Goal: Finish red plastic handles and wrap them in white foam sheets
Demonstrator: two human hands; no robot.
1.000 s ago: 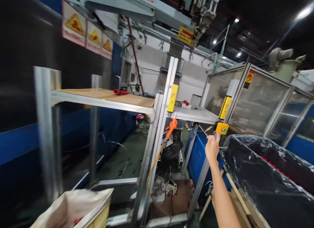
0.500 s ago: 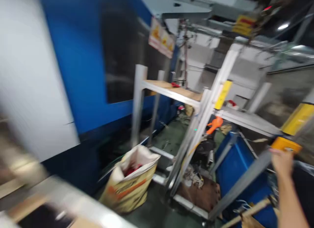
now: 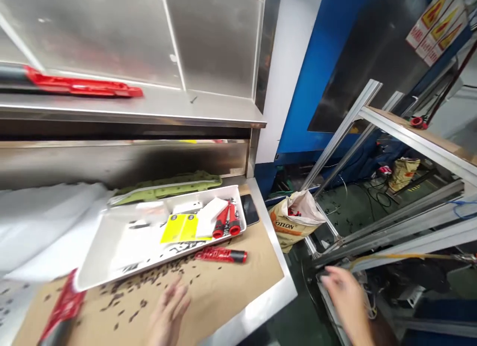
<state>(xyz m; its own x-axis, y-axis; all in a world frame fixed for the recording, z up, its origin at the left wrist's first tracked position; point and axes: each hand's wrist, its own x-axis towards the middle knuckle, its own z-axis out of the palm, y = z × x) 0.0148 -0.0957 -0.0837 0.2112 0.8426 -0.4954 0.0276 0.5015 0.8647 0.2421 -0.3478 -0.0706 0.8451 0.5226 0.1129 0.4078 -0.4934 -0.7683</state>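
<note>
My left hand is over the cardboard-covered bench, fingers apart and holding nothing. Just beyond it lies a red tool-like part with a black end, among scattered small black bits. My right hand is off the bench's right side, its fingers curled together. It is blurred, and a small dark spot shows at its fingertips; what they hold cannot be made out. A white tray contains yellow cards, white pieces and short red parts. Another red part leans at the tray's left corner.
A phone lies at the bench's right end. Beside the bench stand an open woven sack with red pieces and a metal-framed rack. A red-and-black part rests on the steel shelf. Grey-white plastic wrap lies left.
The view has swung left from the rack to the bench. My right hand has left the yellow piece on the metal frame, and my left hand has come into view.
</note>
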